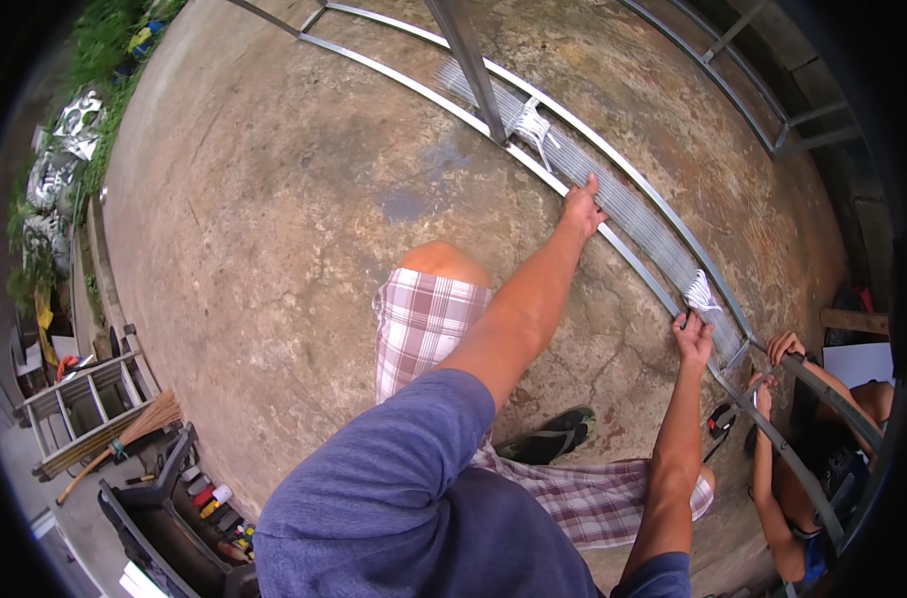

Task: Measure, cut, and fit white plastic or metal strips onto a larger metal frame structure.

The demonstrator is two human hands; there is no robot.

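A long silver metal frame [645, 278] runs diagonally from the upper left to the right. Between its rails lies a grey see-through strip [641, 221] with fine parallel lines. My left hand [583, 207] closes round the near rail, thumb up and fingers partly hidden beneath. Farther right, my right hand [694, 339] grips the same rail with bent fingers, just below a white cord bundle [700, 291]. Another white cord bundle [533, 126] is fastened near a metal upright [470, 70], beyond my left hand.
At the right edge, a co-worker's hands [784, 346] touch the frame's end. A green sandal [558, 436] shows by my leg. Lower left are a ladder [90, 399], a broom [139, 429] and a dark plastic chair [164, 508]. Another metal frame [742, 85] stands upper right.
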